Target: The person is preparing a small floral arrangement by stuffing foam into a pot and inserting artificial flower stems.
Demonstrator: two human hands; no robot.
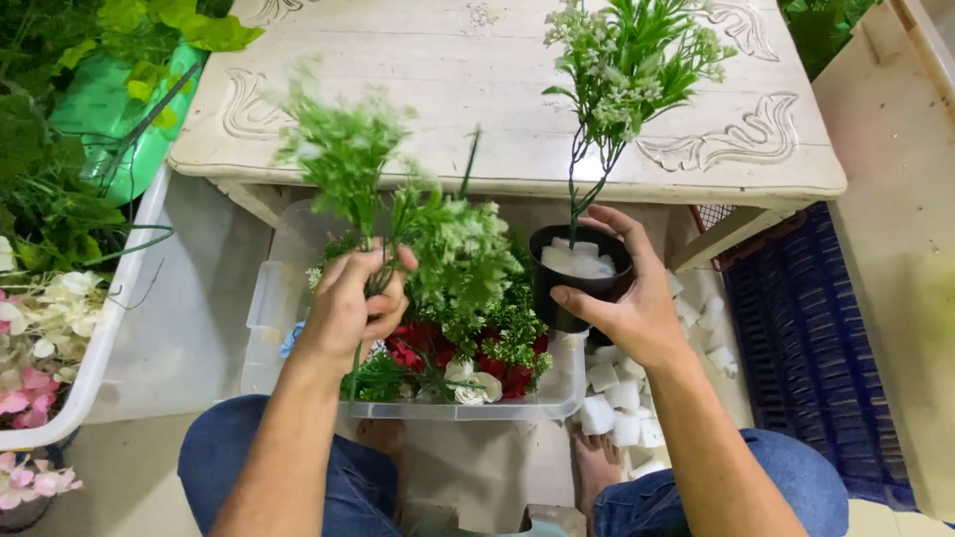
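Note:
My left hand [350, 303] grips the stems of a bunch of artificial green sprigs with small white flowers [398, 189], held above a clear plastic bin [267, 298]. My right hand [629, 298] holds a small black pot [565, 288] filled with white foam pieces [577, 261]. One tall green sprig with white blossoms [632, 60] stands upright in that pot. The bin holds red and white artificial flowers [468, 373] mixed with greenery. My knees in blue jeans frame the bin from below.
A carved whitewashed table [477, 80] stands just behind the bin. Loose white foam blocks [622, 403] lie on the floor by my right foot. A white tub of pink and white flowers [40, 348] sits at left, a dark blue crate [806, 348] at right.

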